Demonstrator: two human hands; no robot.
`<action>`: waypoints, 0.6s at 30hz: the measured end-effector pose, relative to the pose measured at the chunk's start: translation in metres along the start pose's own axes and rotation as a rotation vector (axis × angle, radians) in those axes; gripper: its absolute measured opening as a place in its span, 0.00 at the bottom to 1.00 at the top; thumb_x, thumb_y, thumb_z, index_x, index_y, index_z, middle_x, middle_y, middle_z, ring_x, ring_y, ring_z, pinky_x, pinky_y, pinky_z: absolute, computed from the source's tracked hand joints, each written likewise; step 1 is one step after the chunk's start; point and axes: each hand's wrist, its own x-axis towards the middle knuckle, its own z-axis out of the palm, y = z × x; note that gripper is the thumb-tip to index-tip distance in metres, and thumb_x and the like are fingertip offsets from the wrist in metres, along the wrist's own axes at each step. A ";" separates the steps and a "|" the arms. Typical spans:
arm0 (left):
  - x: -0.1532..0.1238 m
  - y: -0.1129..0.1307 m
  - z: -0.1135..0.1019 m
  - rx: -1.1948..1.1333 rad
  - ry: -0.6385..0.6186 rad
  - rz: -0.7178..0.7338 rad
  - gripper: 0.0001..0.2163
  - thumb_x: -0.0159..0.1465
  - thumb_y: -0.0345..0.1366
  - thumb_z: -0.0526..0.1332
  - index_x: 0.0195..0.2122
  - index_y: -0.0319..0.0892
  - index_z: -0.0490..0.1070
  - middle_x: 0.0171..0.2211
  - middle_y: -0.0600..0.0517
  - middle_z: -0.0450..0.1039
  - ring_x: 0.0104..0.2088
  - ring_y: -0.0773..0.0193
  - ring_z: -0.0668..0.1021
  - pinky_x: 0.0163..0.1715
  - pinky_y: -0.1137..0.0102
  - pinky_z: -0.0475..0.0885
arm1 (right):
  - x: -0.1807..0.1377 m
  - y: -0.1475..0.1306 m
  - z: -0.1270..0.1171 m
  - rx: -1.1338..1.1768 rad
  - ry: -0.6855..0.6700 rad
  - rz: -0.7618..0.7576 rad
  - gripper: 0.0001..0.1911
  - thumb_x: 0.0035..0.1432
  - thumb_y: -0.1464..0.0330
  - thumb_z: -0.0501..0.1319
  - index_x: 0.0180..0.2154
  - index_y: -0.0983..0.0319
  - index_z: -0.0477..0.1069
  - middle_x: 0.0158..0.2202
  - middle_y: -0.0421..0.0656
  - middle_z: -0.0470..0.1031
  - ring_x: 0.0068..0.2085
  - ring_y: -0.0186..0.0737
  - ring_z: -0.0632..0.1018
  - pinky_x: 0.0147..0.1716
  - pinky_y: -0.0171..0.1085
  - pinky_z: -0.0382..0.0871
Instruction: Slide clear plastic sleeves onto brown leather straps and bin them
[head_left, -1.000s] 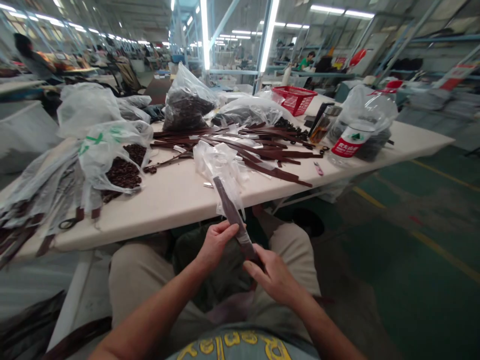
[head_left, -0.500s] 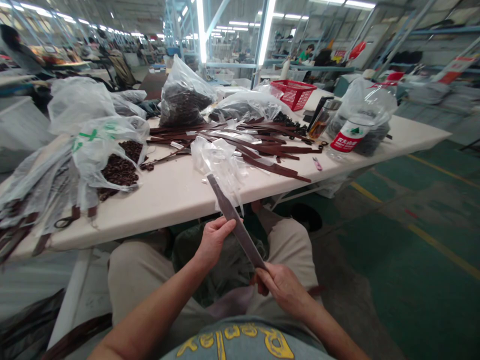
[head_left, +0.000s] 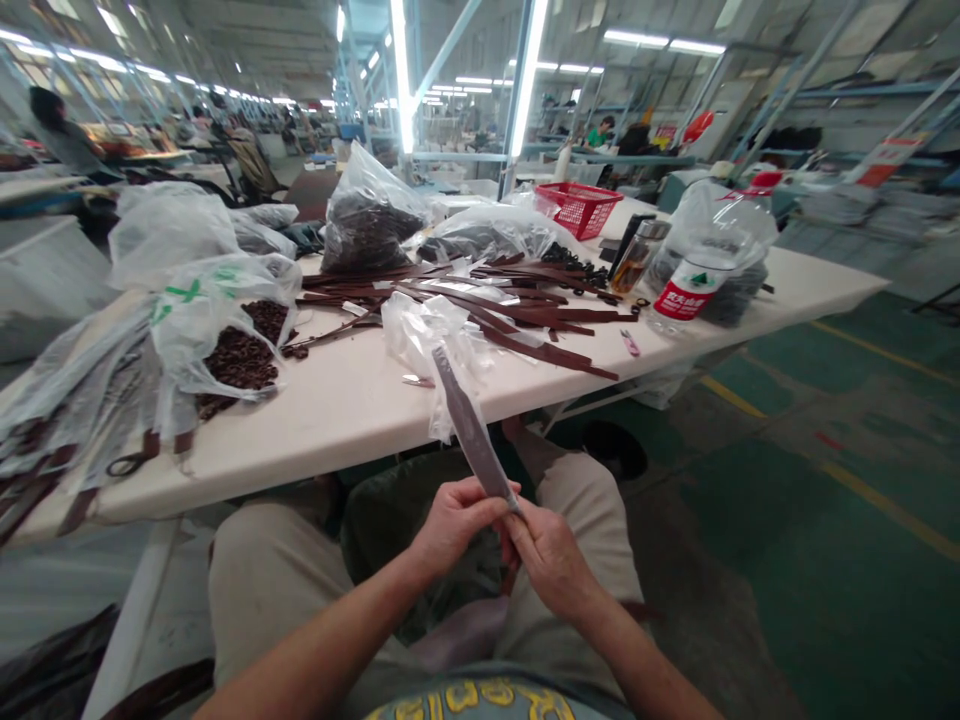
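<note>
A flat brown strap [head_left: 474, 435], which looks to be inside a clear plastic sleeve, slants up from my lap, its far end at the table edge. My left hand [head_left: 457, 528] pinches it near its lower end, thumb on top. Right beside it, my right hand [head_left: 553, 562] is closed around the lower end, its fingers partly hidden. The hands are almost touching. Beyond the far end, clear plastic sleeves [head_left: 409, 328] lie in a heap on the table. Behind these is a loose pile of brown straps [head_left: 525, 345].
On the white table [head_left: 337, 400] are a plastic bag [head_left: 176, 330] with small brown pieces, bagged straps [head_left: 82, 430] at left, pink snips [head_left: 630, 343], a large bottle [head_left: 686, 290], a glass flask [head_left: 637, 260] and a red basket [head_left: 581, 210]. People sit at other tables far behind.
My left hand has slid down the strap to beside my right hand. The strap stands a little steeper, and its upper part now lies against the sleeves. The view has tilted up slightly.
</note>
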 end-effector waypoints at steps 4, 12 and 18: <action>0.008 0.006 -0.011 -0.109 0.249 0.124 0.14 0.55 0.41 0.70 0.40 0.38 0.81 0.38 0.45 0.80 0.38 0.59 0.79 0.40 0.69 0.72 | -0.004 0.009 0.001 -0.006 -0.084 0.041 0.21 0.69 0.55 0.46 0.32 0.60 0.67 0.19 0.37 0.69 0.21 0.33 0.72 0.24 0.32 0.63; 0.006 -0.003 -0.004 -0.079 0.137 -0.013 0.17 0.55 0.41 0.70 0.42 0.36 0.80 0.29 0.46 0.79 0.26 0.61 0.78 0.30 0.68 0.72 | -0.001 0.013 0.002 -0.103 -0.027 -0.027 0.21 0.69 0.57 0.46 0.30 0.60 0.65 0.22 0.38 0.70 0.24 0.33 0.72 0.27 0.32 0.62; 0.012 0.006 -0.013 -0.163 0.312 0.081 0.16 0.54 0.43 0.70 0.38 0.37 0.81 0.40 0.42 0.80 0.40 0.57 0.79 0.38 0.70 0.72 | -0.008 0.025 0.004 -0.158 -0.093 0.017 0.20 0.69 0.58 0.45 0.30 0.60 0.65 0.21 0.38 0.70 0.24 0.34 0.72 0.27 0.33 0.60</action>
